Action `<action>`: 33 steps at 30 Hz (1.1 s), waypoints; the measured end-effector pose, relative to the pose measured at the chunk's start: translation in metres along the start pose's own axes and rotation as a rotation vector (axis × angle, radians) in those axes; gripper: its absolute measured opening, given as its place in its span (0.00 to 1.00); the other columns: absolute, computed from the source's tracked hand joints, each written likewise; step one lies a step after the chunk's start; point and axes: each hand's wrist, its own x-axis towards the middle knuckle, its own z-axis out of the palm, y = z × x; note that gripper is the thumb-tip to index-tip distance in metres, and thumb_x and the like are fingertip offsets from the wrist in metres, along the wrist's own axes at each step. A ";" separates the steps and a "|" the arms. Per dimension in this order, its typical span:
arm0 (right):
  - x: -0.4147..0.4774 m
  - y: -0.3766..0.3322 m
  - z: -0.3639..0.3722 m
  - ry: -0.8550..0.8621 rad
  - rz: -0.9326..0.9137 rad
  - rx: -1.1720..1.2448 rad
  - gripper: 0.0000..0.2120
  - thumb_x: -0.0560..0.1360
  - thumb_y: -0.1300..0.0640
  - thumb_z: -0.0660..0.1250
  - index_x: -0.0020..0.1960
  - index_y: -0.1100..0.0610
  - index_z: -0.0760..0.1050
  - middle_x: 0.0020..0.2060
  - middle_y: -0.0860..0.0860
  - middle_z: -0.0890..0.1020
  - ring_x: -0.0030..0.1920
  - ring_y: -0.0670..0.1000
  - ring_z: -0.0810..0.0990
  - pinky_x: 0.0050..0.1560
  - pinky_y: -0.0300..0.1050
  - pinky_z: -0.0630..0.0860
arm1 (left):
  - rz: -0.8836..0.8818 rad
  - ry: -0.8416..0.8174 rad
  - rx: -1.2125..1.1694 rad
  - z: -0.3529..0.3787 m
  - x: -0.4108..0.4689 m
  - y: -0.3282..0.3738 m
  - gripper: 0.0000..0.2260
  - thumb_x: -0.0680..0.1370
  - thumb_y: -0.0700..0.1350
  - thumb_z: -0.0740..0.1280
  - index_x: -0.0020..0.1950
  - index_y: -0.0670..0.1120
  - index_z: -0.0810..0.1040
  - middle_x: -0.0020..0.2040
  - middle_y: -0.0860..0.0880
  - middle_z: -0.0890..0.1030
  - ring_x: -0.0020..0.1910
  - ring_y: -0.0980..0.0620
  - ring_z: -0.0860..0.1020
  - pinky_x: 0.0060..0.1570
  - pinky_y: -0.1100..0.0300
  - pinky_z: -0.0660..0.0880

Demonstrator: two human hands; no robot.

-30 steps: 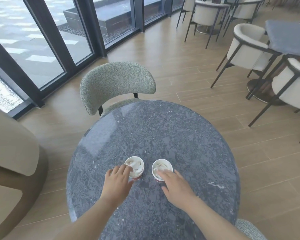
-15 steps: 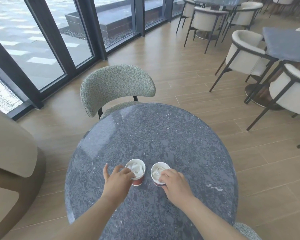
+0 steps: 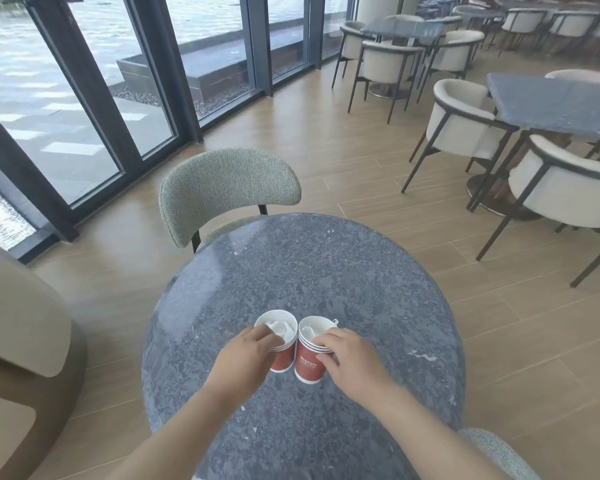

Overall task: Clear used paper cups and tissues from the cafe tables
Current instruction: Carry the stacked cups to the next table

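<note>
Since a moment ago you've drawn both cups together, rims touching, low in the frame's centre on the round table (image 3: 326,271). Your left hand (image 3: 246,358) grips the left cup (image 3: 282,358); your right hand (image 3: 352,358) grips the right cup (image 3: 308,365). Both hold crumpled tissue (image 3: 280,328).

Sitting side by side, rims touching, on the round speckled grey stone table (image 3: 326,271): two red paper cups (image 3: 281,355) (image 3: 309,362), crumpled white tissue (image 3: 280,328) (image 3: 309,331) inside each; standing behind, a grey fabric chair (image 3: 227,188)
</note>
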 end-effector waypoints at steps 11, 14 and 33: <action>-0.097 -0.067 -0.007 0.197 0.063 0.005 0.09 0.72 0.60 0.68 0.52 0.54 0.80 0.49 0.49 0.82 0.51 0.52 0.77 0.53 0.45 0.73 | 0.222 0.086 -0.043 -0.029 -0.089 0.022 0.07 0.73 0.40 0.68 0.49 0.48 0.81 0.46 0.52 0.80 0.42 0.46 0.79 0.35 0.55 0.77; -0.130 -0.097 0.001 0.252 0.091 0.009 0.09 0.71 0.61 0.69 0.51 0.55 0.80 0.49 0.50 0.82 0.51 0.53 0.78 0.52 0.45 0.74 | 0.262 0.093 -0.066 -0.037 -0.123 0.025 0.07 0.74 0.41 0.67 0.50 0.46 0.80 0.46 0.51 0.80 0.44 0.45 0.79 0.37 0.52 0.78; -0.379 -0.194 -0.021 0.594 0.355 -0.026 0.11 0.70 0.60 0.71 0.52 0.52 0.80 0.49 0.47 0.82 0.50 0.48 0.78 0.52 0.35 0.69 | 0.525 0.062 -0.273 -0.053 -0.278 0.167 0.09 0.72 0.40 0.68 0.51 0.48 0.82 0.46 0.51 0.82 0.43 0.47 0.80 0.39 0.55 0.77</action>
